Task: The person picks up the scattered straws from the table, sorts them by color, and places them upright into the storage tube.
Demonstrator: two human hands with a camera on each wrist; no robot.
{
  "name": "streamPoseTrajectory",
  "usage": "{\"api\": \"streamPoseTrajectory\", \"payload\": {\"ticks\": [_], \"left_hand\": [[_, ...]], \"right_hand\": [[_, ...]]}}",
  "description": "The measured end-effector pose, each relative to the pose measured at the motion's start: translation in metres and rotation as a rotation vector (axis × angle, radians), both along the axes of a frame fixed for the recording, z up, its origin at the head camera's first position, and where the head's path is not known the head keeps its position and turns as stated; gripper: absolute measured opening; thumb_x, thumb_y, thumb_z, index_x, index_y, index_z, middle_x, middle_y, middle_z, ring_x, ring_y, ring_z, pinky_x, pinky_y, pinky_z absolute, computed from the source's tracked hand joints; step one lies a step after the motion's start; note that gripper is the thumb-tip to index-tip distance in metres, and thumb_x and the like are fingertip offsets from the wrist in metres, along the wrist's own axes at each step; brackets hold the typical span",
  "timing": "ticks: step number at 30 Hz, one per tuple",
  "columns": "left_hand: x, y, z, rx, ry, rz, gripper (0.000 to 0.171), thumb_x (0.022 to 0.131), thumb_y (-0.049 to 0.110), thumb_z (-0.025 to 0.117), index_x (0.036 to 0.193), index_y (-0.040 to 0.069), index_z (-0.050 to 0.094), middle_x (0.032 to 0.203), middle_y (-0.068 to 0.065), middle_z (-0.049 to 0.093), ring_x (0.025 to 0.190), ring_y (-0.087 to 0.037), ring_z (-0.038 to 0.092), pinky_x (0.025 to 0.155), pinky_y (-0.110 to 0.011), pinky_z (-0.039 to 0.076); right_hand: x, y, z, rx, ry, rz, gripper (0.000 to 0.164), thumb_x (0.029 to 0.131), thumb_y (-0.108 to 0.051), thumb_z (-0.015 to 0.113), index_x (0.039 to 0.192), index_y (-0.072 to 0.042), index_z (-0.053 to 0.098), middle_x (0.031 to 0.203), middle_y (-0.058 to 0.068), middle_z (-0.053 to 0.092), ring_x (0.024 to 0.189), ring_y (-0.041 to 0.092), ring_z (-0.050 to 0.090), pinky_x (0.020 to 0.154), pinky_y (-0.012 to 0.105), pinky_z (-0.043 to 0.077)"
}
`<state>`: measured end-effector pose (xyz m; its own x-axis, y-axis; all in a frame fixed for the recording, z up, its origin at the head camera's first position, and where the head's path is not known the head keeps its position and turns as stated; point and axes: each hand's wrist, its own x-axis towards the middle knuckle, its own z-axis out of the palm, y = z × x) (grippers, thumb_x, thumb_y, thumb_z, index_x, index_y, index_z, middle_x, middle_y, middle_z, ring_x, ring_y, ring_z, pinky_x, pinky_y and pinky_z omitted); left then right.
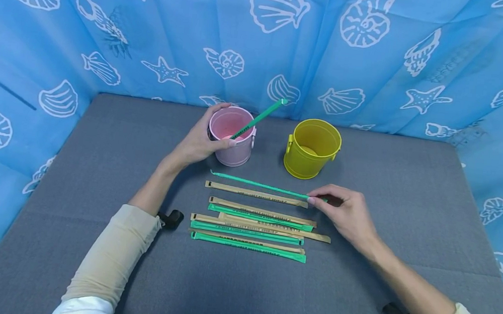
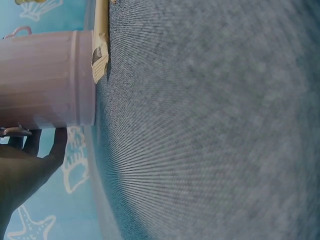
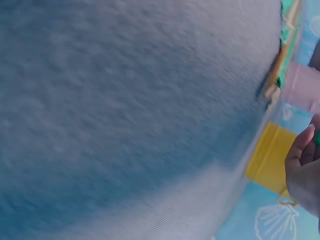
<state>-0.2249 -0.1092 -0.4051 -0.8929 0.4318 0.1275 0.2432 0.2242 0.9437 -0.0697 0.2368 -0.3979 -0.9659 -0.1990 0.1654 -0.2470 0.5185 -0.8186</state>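
Note:
My left hand [image 1: 201, 137] grips the side of a pink bucket [image 1: 235, 156], fingers at its back left and thumb at the front by the rim. A green paper-wrapped straw [image 1: 262, 117] leans out of this bucket to the upper right. My right hand [image 1: 344, 209] pinches the right end of another green paper-wrapped straw [image 1: 258, 183], whose other end points left, in front of the buckets. Just below it a tan wrapped straw [image 1: 252, 193] lies on the table. In the right wrist view my right hand [image 3: 305, 172] overlaps the yellow bucket [image 3: 272, 155].
Several more tan and green wrapped straws [image 1: 249, 230] lie in a loose row on the grey table [image 1: 229, 291]. The yellow bucket [image 1: 303, 164] stands upright right of the pink one. A blue curtain with white shells [image 1: 191, 30] hangs behind the table's far edge.

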Motion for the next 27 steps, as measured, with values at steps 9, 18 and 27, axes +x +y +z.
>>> {"api": "streamPoseTrajectory", "payload": {"ticks": [9,18,27], "left_hand": [[0.001,0.001,0.001,0.0,0.004,0.001,0.086,0.083,0.016,0.08,0.152,0.018,0.029,0.145,-0.005,0.044,0.13,-0.019,0.044,0.108,-0.046,0.037],[0.0,0.002,0.0,-0.004,0.001,0.008,0.086,0.084,0.017,0.08,0.153,0.017,0.029,0.145,-0.006,0.043,0.131,-0.02,0.044,0.108,-0.047,0.037],[0.003,0.002,0.004,-0.016,0.005,0.005,0.085,0.084,0.016,0.079,0.153,0.016,0.028,0.145,-0.007,0.044,0.131,-0.021,0.044,0.108,-0.047,0.037]], "right_hand": [[-0.007,0.004,0.021,-0.086,-0.008,-0.008,0.017,0.085,0.001,0.075,0.099,-0.009,0.075,0.096,0.004,0.071,0.076,0.018,0.058,0.06,0.021,0.045],[-0.018,0.001,0.04,-0.118,-0.008,-0.002,0.013,0.087,-0.003,0.075,0.099,-0.007,0.075,0.097,0.003,0.07,0.079,0.017,0.061,0.062,0.02,0.047],[-0.022,-0.01,0.063,-0.154,0.032,-0.042,0.014,0.086,0.006,0.072,0.1,0.004,0.072,0.094,0.007,0.069,0.079,0.016,0.06,0.067,0.018,0.049]]}}
